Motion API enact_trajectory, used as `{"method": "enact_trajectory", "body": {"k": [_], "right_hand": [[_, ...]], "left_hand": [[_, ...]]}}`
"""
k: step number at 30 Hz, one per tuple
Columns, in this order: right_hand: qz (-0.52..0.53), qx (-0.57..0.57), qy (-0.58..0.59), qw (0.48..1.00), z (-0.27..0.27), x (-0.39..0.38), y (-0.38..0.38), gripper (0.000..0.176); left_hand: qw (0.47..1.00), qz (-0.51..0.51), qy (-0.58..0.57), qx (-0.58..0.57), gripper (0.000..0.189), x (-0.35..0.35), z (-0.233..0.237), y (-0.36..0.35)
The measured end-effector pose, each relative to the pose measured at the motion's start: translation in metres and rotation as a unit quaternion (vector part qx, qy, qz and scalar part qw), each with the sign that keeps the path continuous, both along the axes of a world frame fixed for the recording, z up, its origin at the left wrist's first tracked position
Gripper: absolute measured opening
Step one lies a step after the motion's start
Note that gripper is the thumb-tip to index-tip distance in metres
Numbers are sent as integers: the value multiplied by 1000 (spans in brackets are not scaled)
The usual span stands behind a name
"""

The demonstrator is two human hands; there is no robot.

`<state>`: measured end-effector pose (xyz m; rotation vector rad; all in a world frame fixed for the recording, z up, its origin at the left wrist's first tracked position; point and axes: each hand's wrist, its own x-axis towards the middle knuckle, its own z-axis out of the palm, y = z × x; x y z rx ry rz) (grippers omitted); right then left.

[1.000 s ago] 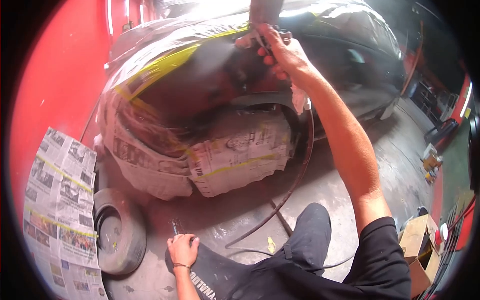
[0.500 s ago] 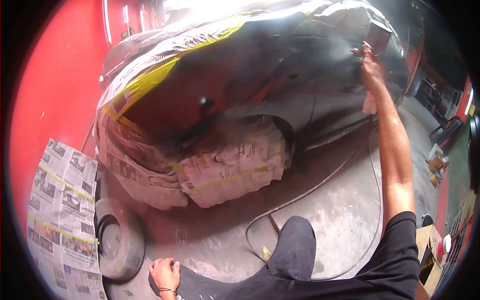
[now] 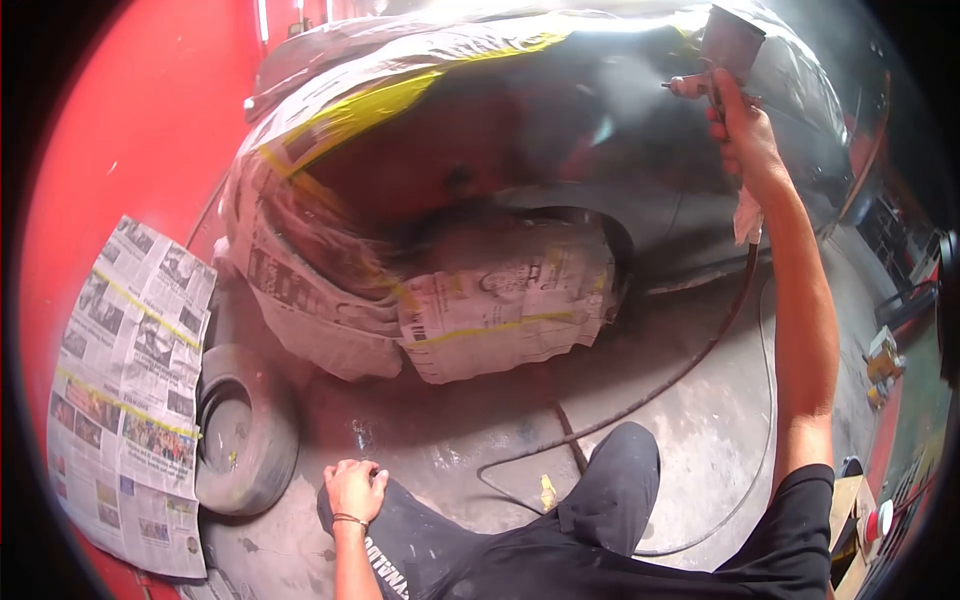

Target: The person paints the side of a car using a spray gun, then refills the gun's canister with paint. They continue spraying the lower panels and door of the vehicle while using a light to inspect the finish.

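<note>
My right hand (image 3: 745, 140), arm stretched out, is wrapped round the handle of a spray gun (image 3: 690, 87) with a cup on top. Its nozzle points left over the dark side of a car (image 3: 560, 130), with a pale haze in front of it. Pale wrapping and a hose hang below the grip. My left hand (image 3: 355, 490) holds nothing and rests on my left knee, fingers loosely bent over it. Newspaper (image 3: 510, 310) covers the wheel area, and yellow tape (image 3: 390, 100) and paper edge the car's upper side.
A loose tyre (image 3: 245, 430) lies on the floor at left, beside a taped newspaper sheet (image 3: 130, 400) against the red wall (image 3: 130, 150). The air hose (image 3: 640, 405) loops over the floor near my legs. At right are small boxes (image 3: 882, 355) and a wooden stand (image 3: 850, 520).
My right hand has risen with the spray gun, which now shows more side-on. The view has shifted, so the car sits farther right and higher. My left hand stays on the knee.
</note>
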<state>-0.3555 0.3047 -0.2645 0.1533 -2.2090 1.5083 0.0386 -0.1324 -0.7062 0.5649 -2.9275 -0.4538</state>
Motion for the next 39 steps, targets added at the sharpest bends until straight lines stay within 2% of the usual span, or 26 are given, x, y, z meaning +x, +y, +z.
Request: {"method": "enact_trajectory", "body": {"k": [3, 7, 11, 16, 20, 23, 24, 26, 27, 30, 33, 36, 38, 39], "right_hand": [[39, 12, -20, 999, 2, 20, -51, 67], [53, 46, -54, 996, -8, 33, -114, 76], [104, 10, -18, 994, -26, 58, -186, 72], [120, 76, -30, 989, -45, 62, -278, 78], [155, 136, 91, 974, -66, 69, -351, 64], [206, 88, 46, 973, -74, 93, -392, 68], [229, 62, 2, 971, -77, 106, -398, 70], [295, 23, 22, 955, -91, 117, -401, 70], [300, 39, 26, 953, -96, 122, -398, 70], [279, 83, 58, 955, -120, 115, -379, 63], [260, 53, 14, 964, -117, 123, -331, 60], [216, -15, 0, 976, -110, 103, -289, 74], [194, -55, -71, 977, -97, 92, -258, 74], [176, -74, -65, 979, -93, 86, -245, 74]], "left_hand": [[1000, -9, 14, 9, 29, -1, -12, -11], [999, -17, 19, 21, 26, -1, -20, -23], [999, -20, 22, 38, 27, 1, -21, -33], [998, -21, 32, 52, 27, 6, -27, -39], [998, -21, 40, 54, 28, 11, -25, -40], [996, -22, 50, 70, 28, 12, -27, -42], [996, -19, 56, 72, 28, 12, -29, -41], [995, -19, 64, 79, 28, 11, -33, -43], [994, -16, 67, 89, 28, 11, -33, -44], [995, -20, 56, 80, 28, 7, -35, -44], [995, -26, 45, 80, 26, 1, -34, -43], [996, -36, 39, 75, 26, -4, -32, -39], [996, -42, 36, 68, 26, -11, -31, -37], [996, -44, 33, 64, 26, -13, -34, -35]]}}
